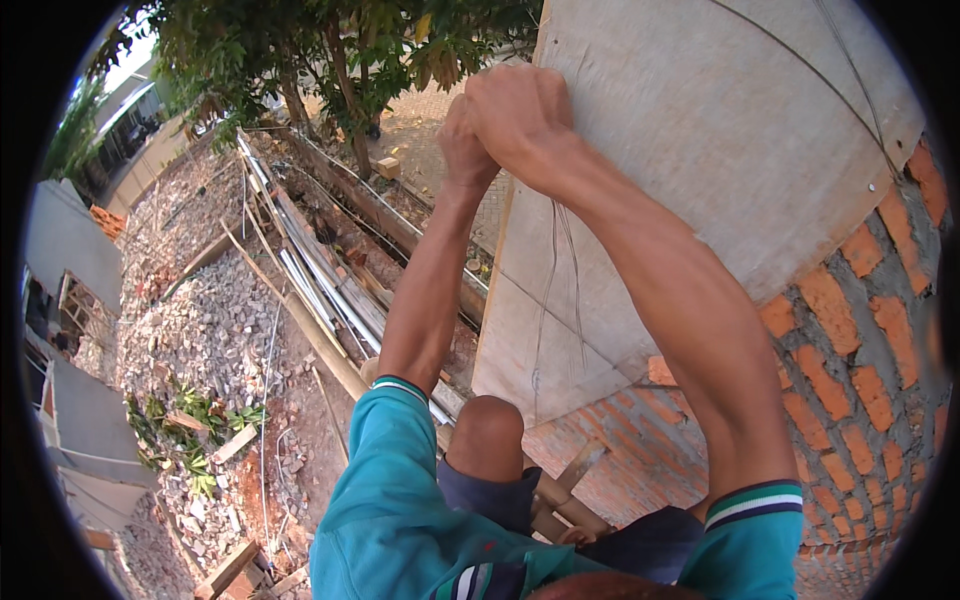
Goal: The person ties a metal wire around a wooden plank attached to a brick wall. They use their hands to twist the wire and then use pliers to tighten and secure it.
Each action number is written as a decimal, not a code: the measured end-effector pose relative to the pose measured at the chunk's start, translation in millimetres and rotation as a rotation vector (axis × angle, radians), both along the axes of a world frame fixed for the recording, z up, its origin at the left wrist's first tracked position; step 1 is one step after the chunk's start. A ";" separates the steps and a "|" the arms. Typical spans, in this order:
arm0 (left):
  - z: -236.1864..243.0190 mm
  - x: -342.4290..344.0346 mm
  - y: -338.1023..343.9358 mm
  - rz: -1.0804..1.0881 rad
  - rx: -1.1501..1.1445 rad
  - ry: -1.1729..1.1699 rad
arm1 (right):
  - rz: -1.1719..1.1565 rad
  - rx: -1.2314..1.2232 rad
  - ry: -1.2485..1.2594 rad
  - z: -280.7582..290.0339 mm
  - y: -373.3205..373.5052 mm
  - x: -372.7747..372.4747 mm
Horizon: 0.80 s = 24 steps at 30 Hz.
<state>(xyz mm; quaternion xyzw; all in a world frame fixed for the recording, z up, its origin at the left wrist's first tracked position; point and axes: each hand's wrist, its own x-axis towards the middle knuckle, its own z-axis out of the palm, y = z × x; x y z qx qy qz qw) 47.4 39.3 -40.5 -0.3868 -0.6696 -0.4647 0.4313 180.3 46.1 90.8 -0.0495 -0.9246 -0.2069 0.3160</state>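
Observation:
Both my arms reach up and forward to the left edge of a large pale flat board (740, 130), which stands against the brick wall. My right hand (522, 108) is closed into a fist at that edge, with its knuckles up. My left hand (466, 150) is closed just beside it, partly hidden behind the right. What the fingers hold, if anything, cannot be seen. Thin wires (553, 270) hang down the board's face below my right forearm, and another dark wire (795, 58) crosses its upper right.
A red brick wall (840, 390) with grey mortar rises at the right. My bare knee (487, 435) is below, by wooden poles (570, 510). Down at the left lie rubble (215, 320), long pipes (310, 290) and planks. A leafy tree (340, 60) stands ahead.

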 end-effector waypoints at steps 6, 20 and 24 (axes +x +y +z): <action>37.8 -7.8 -30.3 -1.360 0.384 -0.857 | 0.066 0.154 0.026 -12.0 14.1 1.8; 150.1 -50.2 -10.1 -0.613 -1.060 -0.379 | 0.143 0.443 0.143 -29.6 31.3 -2.7; 127.6 -43.7 -28.9 -0.641 -0.744 -0.571 | 0.137 0.384 0.155 -32.1 30.5 -4.1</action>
